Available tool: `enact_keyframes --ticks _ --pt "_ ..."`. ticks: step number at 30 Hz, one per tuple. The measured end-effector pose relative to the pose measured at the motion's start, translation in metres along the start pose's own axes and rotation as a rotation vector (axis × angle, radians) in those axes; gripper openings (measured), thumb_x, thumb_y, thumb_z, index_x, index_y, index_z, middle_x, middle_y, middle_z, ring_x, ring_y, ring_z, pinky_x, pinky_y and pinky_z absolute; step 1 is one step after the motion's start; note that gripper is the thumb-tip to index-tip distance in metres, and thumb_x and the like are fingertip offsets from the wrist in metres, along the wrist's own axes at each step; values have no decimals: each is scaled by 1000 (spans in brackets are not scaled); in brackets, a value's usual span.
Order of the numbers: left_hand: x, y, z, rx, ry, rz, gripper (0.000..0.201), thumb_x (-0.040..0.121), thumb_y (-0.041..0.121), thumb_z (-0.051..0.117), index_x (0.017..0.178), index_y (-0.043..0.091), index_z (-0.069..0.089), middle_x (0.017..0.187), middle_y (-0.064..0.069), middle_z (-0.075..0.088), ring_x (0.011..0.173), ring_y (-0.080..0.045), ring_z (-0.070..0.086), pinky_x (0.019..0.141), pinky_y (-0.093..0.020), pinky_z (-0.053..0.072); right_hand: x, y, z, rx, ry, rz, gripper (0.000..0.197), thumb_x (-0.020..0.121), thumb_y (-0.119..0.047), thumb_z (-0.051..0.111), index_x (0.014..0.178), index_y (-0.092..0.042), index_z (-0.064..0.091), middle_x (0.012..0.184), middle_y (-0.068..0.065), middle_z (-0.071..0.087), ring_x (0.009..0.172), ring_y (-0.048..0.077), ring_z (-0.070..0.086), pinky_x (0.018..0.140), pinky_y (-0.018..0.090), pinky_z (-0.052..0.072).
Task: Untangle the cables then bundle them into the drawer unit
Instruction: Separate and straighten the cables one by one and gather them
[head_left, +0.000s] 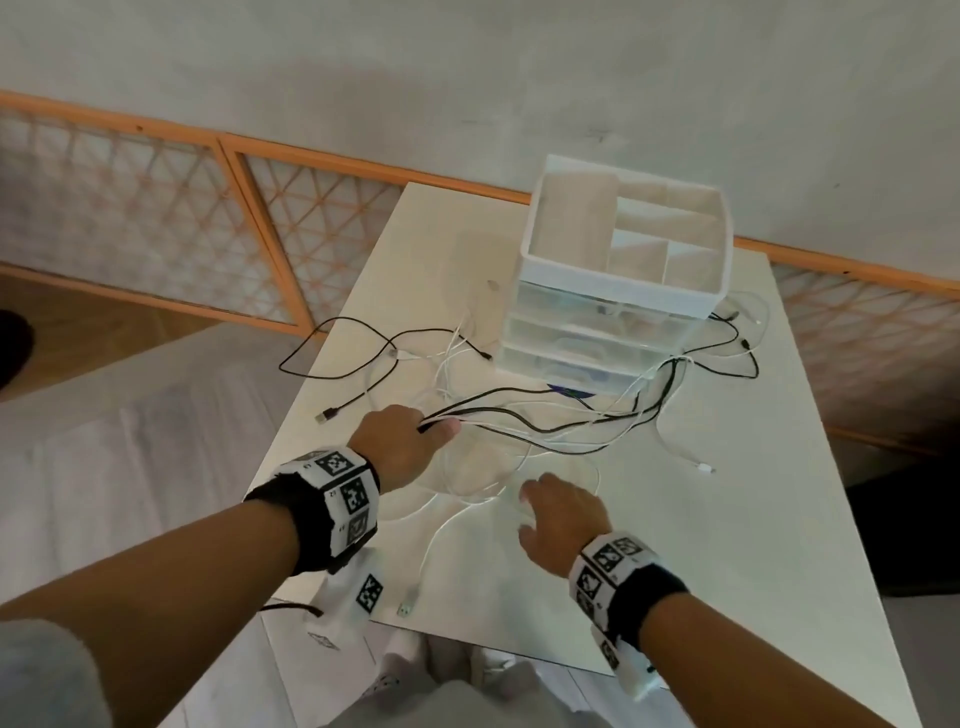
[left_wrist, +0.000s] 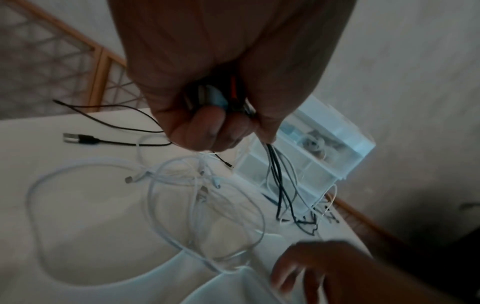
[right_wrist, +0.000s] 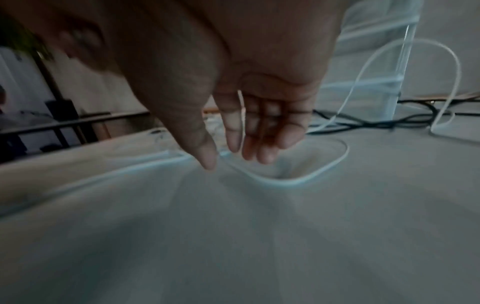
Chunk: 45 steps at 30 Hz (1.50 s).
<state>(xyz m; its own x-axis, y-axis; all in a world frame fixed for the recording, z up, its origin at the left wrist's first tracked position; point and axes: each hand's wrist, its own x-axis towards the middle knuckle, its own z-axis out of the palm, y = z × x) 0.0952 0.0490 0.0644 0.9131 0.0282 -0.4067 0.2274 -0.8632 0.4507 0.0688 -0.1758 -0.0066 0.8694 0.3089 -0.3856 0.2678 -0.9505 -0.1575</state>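
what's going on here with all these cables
A person is sorting a tangle of black and white cables on a white table. Their left hand grips a bunch of cable ends, with the strands trailing toward the drawer unit. The right hand is open, fingers reaching down over a loose white cable loop without holding it. Most cables lie spread around the unit, and its drawers look closed, so nothing is bundled away yet.

Likely a home room, plain and lived-in. Small white table (head_left: 649, 545) against a bare pale wall (head_left: 467, 78), wooden lattice panels (head_left: 156, 208) along its base, wood floor (head_left: 104, 332) and a soft grey-covered bed or sofa (head_left: 130, 441) beside the table.
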Motion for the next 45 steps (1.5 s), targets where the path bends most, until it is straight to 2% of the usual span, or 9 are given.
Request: enact_keyframes --ticks 4,10,17,23,28,32,36,39,45 --pt "-2 12 3 -425 -20 -40 50 91 56 58 67 11 56 52 -2 60 48 -17 59 54 -29 51 2 -2 7 -66 -42 51 26 90 -37 50 110 -24 61 117 2 60 114 25 55 100 37 40" --pt "3 44 -4 -696 -9 128 41 96 52 52 85 19 74 92 5 78 93 -9 70 95 -34 48 -17 4 -75 595 378 -55 11 90 -29 68 84 -25 76 46 -15 53 47 7 50 59 16 43" --pt "-1 83 -3 -841 -52 231 35 102 40 47 84 10 52 58 2 50 54 -18 59 71 -37 46 -44 26 -178 783 904 -66 8 89 -15 73 87 -18 80 74 -18 71 64 -12 63 64 2 42" --pt "-8 85 -14 -835 -182 302 33 104 36 42 81 13 46 62 -4 45 55 -19 55 49 -18 42 -56 53 -196 809 1000 22 13 88 -23 73 79 -32 74 75 -1 75 69 23 65 62 30 52" --pt "-9 80 -25 -778 -336 301 32 102 39 48 84 13 57 61 3 44 58 -15 55 66 -36 55 -59 57 -204 869 1145 15 9 85 -23 77 80 -30 74 70 10 71 59 23 58 60 25 48" --pt "-6 82 -42 -893 -143 274 29 103 32 48 80 14 51 64 3 39 50 -10 37 43 -24 36 -46 83 -183 775 930 101 10 85 -29 76 77 -27 71 53 5 46 48 16 37 56 23 36" --pt "-7 84 -70 -1043 -16 267 28 102 29 49 79 15 52 64 3 39 49 -10 28 45 -22 17 -28 138 -117 183 175 483 33 97 -40 54 86 -16 73 78 3 65 81 24 65 71 28 39" --pt "-8 86 -75 -987 0 256 26 102 25 52 81 10 57 71 -4 47 48 -11 29 49 -26 16 -21 154 -103 346 -6 634 33 99 -40 52 99 -17 76 85 3 71 77 24 72 67 29 51" --pt "2 84 -60 -854 58 180 21 97 16 56 87 -1 65 62 -8 53 36 -11 30 39 -18 20 -34 112 -210 1341 818 56 29 103 -21 50 84 -8 68 76 10 72 55 25 63 53 31 50"
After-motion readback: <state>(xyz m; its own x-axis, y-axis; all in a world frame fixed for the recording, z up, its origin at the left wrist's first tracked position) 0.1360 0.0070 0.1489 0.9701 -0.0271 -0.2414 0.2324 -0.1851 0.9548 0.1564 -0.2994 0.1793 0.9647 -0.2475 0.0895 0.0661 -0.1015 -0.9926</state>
